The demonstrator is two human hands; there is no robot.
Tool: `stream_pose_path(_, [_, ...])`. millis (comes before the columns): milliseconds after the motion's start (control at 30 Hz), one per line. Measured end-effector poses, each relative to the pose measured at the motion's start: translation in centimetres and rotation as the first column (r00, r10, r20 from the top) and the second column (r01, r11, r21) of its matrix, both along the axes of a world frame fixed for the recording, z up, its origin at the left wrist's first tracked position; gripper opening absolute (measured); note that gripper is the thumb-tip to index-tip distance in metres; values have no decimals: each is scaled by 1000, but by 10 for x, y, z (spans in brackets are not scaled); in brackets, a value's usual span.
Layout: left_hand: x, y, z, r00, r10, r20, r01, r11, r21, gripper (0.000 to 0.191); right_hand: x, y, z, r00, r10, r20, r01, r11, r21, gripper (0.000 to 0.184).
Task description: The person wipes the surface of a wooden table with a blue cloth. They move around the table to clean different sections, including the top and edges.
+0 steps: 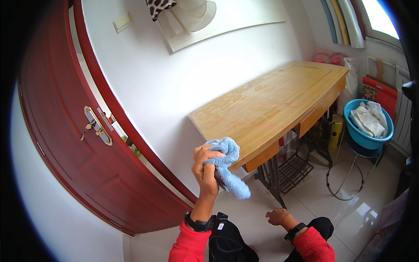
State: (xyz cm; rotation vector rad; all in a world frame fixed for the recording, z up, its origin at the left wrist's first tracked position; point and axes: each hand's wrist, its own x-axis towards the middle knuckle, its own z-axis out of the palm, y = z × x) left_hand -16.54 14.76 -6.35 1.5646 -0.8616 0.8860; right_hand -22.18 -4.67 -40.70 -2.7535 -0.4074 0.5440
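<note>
My left hand (205,167) is closed around a bunched light-blue terry cloth (234,177), whose loose end hangs down to the right. Hand and cloth are at the near left corner of a worn wooden sewing-machine table (248,114); whether the cloth touches the wood I cannot tell. Pale, patchy marks show on the tabletop's left and back parts. Lower down, my right hand (278,216) hangs near my knee, close in view to the foot of the table's iron stand (273,183). Nothing shows in it, and its fingers are partly hidden.
A dark red door (108,183) with keys in its lock (93,122) stands ajar at the left. Right of the table, a blue basin (370,139) holding pale cloths sits on a metal stand (343,193). A yellow cylinder (335,133) stands beneath the table's far end.
</note>
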Motion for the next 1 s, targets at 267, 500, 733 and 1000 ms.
stream_pose_path(267, [-21,4,-2,1000,0,12,0,1000,-26,23,-1,0,2,1000,-3,-13,2,1000,-13,39])
stream_pose_path(500, [-39,27,9,996,-77,51,82,991,-102,22,-3,-3,3,1000,-13,15,13,1000,-5,39])
stream_pose_path(733, [16,48,78,862,232,452,-290,955,64,28,-6,-4,8,1000,0,8,0,1000,-7,39])
stream_pose_path(1000, [120,29,67,966,129,-223,-12,887,461,43,-4,-5,3,1000,-1,13,1,1000,-2,39])
